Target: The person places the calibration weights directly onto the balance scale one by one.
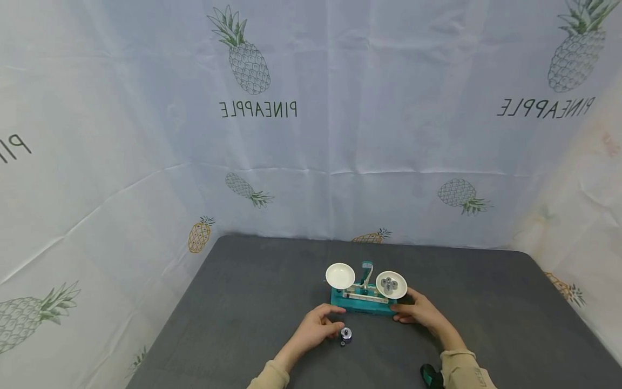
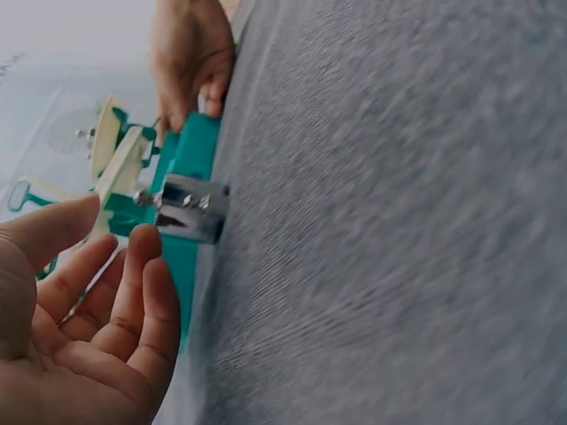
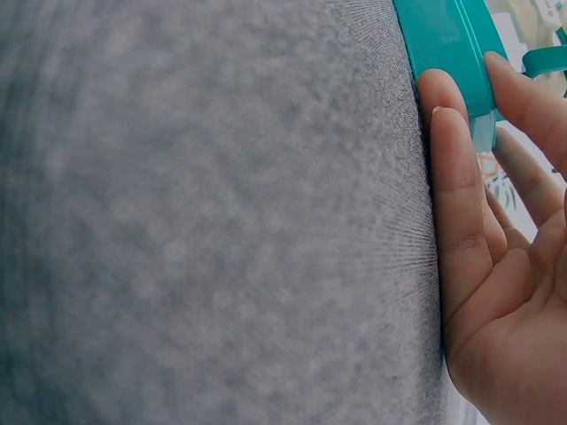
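Observation:
A teal balance scale [image 1: 364, 306] with two white pans stands on the dark table. Several small metal weights [image 1: 389, 284] sit in its right pan, while the left pan [image 1: 340, 276] holds nothing. My right hand [image 1: 421, 313] grips the right end of the scale's base, its fingertips on the teal casing [image 3: 452, 53] in the right wrist view. Just in front of the scale is a shiny metal weight [image 1: 346, 334], a tiny one beside it. Close to its left, my left hand [image 1: 315, 327] has loosely bent fingers with nothing between them; the weight [image 2: 190, 208] is just beyond its fingertips.
The grey table [image 1: 272, 281] extends around the scale on all sides. A pineapple-print cloth [image 1: 311, 140] hangs behind it and along the sides. Near the right sleeve lies a black and green object [image 1: 430, 375].

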